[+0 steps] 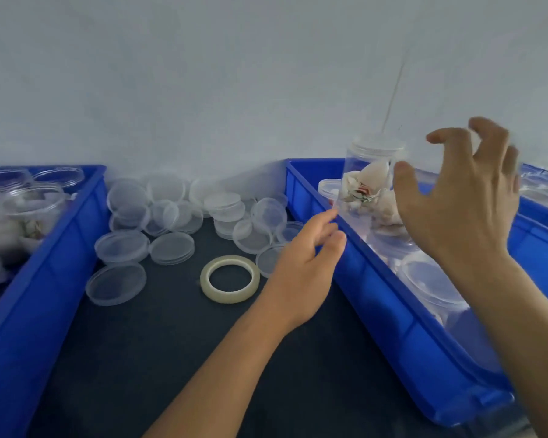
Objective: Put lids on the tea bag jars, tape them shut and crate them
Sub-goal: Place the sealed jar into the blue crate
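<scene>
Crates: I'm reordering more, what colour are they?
Blue, both the left crate and the right crate; clearest in the head view.

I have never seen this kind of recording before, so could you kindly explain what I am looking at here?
There is no machine: a camera worn on a person's head looks down at their two bare hands. The left hand reaches forward, the right hand spreads its fingers beside a lidded clear jar of tea bags over the right blue crate. Neither hand clearly holds anything. On the dark table lie loose clear lids and a tape roll. The left blue crate holds more jars.
</scene>
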Demonstrator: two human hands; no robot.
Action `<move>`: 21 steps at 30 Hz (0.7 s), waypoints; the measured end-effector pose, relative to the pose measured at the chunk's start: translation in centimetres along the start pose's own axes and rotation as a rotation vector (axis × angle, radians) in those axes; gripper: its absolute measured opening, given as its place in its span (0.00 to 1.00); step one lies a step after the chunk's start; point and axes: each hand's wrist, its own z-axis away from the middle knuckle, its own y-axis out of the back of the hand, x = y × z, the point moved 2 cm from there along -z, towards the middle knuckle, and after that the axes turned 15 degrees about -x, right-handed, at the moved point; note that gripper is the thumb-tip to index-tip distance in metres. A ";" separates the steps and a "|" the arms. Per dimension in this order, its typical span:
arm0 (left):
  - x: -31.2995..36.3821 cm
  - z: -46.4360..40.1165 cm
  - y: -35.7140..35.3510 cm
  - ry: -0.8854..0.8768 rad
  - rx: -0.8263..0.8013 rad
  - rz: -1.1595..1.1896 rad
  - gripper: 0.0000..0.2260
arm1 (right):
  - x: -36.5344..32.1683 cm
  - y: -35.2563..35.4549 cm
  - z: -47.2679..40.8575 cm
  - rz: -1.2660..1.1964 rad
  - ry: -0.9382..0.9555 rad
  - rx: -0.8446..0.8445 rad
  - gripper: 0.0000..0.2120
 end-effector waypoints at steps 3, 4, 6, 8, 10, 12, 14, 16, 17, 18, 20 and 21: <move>-1.5 3.8 3.7 0.057 0.146 -0.023 0.22 | -4.7 0.0 1.3 0.041 0.219 0.090 0.20; -2.1 5.1 4.9 0.092 0.204 -0.030 0.22 | -6.5 -0.4 2.0 0.009 0.307 0.070 0.18; -3.5 7.6 7.4 0.180 0.344 -0.046 0.21 | -10.3 -2.1 4.1 -0.104 0.464 -0.044 0.14; -4.9 9.9 9.4 0.288 0.481 -0.050 0.17 | -13.5 -5.1 6.6 -0.214 0.523 -0.267 0.10; -6.0 11.9 10.7 0.384 0.589 -0.038 0.14 | -15.6 -9.2 8.8 -0.248 0.499 -0.552 0.08; -6.7 12.9 11.4 0.418 0.641 -0.017 0.12 | -16.1 -13.1 10.6 -0.217 0.471 -0.731 0.06; -6.9 13.8 12.5 0.400 0.697 0.012 0.10 | -16.7 -16.0 12.0 -0.206 0.467 -0.805 0.06; -6.9 14.6 13.9 0.349 0.781 0.080 0.09 | -17.5 -17.8 12.9 -0.099 0.510 -0.789 0.08; -6.9 14.9 14.5 0.327 0.833 0.119 0.09 | -17.9 -18.4 13.1 -0.043 0.531 -0.771 0.08; -6.9 15.1 15.0 0.312 0.882 0.153 0.08 | -18.3 -18.6 13.0 -0.022 0.533 -0.764 0.08; -7.0 15.4 15.6 0.291 0.969 0.190 0.08 | -19.2 -18.7 12.5 -0.100 0.512 -0.779 0.07; -7.1 15.5 15.9 0.279 1.004 0.187 0.09 | -19.9 -18.5 12.2 -0.185 0.505 -0.788 0.06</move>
